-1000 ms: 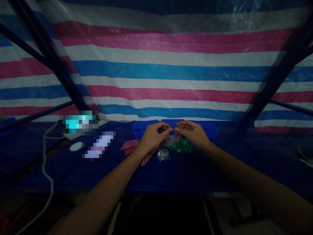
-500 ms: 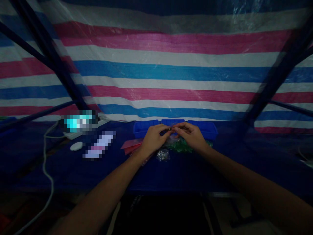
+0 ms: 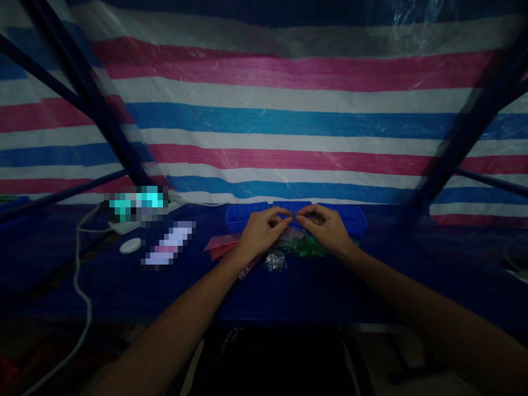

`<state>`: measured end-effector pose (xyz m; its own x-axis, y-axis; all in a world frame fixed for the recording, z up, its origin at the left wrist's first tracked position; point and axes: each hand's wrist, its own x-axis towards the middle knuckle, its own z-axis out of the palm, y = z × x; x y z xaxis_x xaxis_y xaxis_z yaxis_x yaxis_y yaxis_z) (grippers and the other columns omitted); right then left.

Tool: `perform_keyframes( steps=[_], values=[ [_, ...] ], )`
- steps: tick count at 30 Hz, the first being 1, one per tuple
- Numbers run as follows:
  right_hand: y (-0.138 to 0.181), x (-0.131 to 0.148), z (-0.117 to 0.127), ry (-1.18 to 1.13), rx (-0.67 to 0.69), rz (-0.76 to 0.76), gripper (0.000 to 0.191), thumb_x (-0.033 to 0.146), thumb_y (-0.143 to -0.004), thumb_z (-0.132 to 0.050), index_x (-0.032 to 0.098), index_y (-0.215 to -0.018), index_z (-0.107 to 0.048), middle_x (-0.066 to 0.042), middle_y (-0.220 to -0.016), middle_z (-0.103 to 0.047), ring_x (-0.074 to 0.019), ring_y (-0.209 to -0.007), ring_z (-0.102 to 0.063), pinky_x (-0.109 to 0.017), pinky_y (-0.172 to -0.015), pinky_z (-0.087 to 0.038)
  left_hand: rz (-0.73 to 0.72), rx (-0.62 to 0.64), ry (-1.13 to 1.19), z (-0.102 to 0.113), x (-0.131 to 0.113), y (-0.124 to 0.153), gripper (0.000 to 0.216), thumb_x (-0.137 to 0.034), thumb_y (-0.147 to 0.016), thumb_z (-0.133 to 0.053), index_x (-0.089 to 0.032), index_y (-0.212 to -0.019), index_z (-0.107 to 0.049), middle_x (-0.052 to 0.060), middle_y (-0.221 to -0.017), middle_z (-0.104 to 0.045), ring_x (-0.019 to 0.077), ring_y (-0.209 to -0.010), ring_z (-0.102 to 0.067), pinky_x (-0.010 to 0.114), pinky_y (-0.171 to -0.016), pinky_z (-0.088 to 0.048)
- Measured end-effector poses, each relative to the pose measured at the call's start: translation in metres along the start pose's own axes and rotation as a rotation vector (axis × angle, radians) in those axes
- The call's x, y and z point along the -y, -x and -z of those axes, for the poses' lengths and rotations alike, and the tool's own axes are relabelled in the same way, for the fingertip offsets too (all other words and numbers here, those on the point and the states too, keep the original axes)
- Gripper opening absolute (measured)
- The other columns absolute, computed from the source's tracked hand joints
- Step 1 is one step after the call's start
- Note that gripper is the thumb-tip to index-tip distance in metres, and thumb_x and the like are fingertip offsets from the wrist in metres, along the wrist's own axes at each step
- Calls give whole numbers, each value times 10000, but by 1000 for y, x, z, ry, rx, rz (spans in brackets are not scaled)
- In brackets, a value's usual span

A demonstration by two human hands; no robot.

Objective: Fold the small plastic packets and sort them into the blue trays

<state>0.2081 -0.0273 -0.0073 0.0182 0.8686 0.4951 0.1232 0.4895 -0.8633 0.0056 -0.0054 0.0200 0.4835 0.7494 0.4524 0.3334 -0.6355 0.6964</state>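
My left hand (image 3: 259, 234) and my right hand (image 3: 325, 228) meet fingertip to fingertip over the dark blue table (image 3: 165, 286). Both are pinched shut on something tiny between them that I cannot make out in the dim light. Just below the hands lie a heap of green pieces (image 3: 307, 247), a small clear bag of shiny bits (image 3: 275, 260) and a pink-red packet (image 3: 218, 246). Behind the hands stand low blue trays (image 3: 243, 213).
A striped pink, blue and white tarp (image 3: 289, 110) hangs close behind the table. Dark frame poles (image 3: 82, 82) slant on both sides. At the left lie a white power strip with cord (image 3: 80, 275), a small white oval object (image 3: 130, 246) and blurred items.
The hands pressed closer together half a second ago and have since parted slightly, fingertips still meeting. Nothing else has moved.
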Motion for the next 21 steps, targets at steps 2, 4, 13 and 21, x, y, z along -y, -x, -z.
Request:
perform_keyframes(
  steps=[2,4,13,21],
  values=[
    [1,0,0,-8,42,-2,245,398,-804,-749,209,-947,-691,-52,-926,-725,-188,-771,-689,-320,-716,-576,-2,12,24,0,0,0,261,-376,-940,-594,-212,-1130,-664,47,-829,-759,160,-664,-682,296,-644,-532],
    [2,2,1,18,69,31,228,393,-828,-721,218,-970,-690,-55,-958,-722,-197,-809,-694,-336,-747,-580,-32,14,60,1,0,-1,243,-327,-947,-574,-214,-1143,-661,50,-882,-758,164,-727,-692,304,-690,-540],
    [3,11,6,222,140,254,153,389,-826,-747,251,-889,-727,-60,-1067,-707,-246,-1032,-662,-449,-982,-520,-120,-81,11,5,1,0,223,-318,-967,-520,-186,-969,-700,56,-944,-732,185,-870,-674,335,-814,-524],
    [5,-2,0,93,72,105,309,410,-826,-737,246,-1083,-685,-74,-1105,-725,-243,-1021,-697,-423,-947,-566,-196,-20,-88,-2,6,3,93,-242,-891,-633,-205,-977,-632,44,-925,-729,172,-817,-682,321,-765,-523]
  ],
)
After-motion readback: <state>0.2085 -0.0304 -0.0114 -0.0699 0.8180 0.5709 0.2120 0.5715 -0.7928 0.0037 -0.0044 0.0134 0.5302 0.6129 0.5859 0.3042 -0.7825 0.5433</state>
